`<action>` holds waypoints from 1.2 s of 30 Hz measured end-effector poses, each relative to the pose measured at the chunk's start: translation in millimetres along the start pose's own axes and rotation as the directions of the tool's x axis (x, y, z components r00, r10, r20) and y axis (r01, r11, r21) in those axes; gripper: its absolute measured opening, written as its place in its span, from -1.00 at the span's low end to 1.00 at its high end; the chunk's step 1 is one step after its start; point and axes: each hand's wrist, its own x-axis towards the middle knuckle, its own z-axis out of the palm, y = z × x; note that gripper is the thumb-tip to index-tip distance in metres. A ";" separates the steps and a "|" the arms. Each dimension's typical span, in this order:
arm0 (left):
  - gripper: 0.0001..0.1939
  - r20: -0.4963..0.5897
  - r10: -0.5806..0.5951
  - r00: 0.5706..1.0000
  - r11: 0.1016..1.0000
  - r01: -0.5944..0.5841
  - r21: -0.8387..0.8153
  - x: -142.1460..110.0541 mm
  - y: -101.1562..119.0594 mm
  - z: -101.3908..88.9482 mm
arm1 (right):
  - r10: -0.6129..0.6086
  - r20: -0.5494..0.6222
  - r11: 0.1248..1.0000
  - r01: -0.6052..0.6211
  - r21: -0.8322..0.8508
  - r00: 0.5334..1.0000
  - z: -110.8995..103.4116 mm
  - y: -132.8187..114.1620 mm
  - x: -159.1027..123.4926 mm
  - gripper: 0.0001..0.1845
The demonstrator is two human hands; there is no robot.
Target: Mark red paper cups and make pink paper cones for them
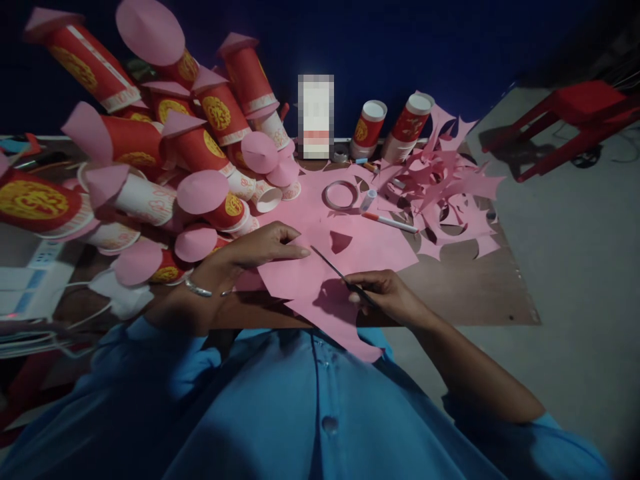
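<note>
My right hand (pixel 383 293) is closed around the handles of a pair of scissors (pixel 330 264). Their dark blades point up and left across a large cut-edged sheet of pink paper (pixel 305 287). The sheet hangs over the table's front edge towards my lap. My left hand (pixel 270 245), a silver bangle on its wrist, pinches pink paper between thumb and fingers near the scissor tips; its gripping fingertips are partly hidden. More pink paper (pixel 385 243) lies beyond the blades, with a dark, roughly four-sided patch showing on it.
Red and white paper-cup rockets (pixel 217 113) with pink cones crowd the left side. A tape roll (pixel 341 195), marker (pixel 390 222) and small white cylinder (pixel 369 200) lie ahead. Pink scraps (pixel 445 187) and cup stacks (pixel 369 130) stand right; a red stool (pixel 585 107) is beyond.
</note>
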 end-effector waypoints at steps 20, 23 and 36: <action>-0.60 0.071 -0.053 0.996 0.998 0.055 -0.033 2.1 12.6 -7.5 | -0.010 -0.018 1.000 0.010 -0.006 1.000 -1.2 -7.2 3.3 -0.52; -0.62 0.091 -0.046 0.995 0.999 0.047 -0.008 2.7 11.3 -8.6 | -0.009 0.012 1.000 0.009 -0.009 1.000 -0.6 -7.1 3.4 -0.51; -0.66 0.162 -0.067 0.985 0.998 0.066 0.008 7.2 13.1 -9.9 | -0.052 0.045 0.995 0.056 -0.077 0.998 0.1 -11.5 4.3 -0.51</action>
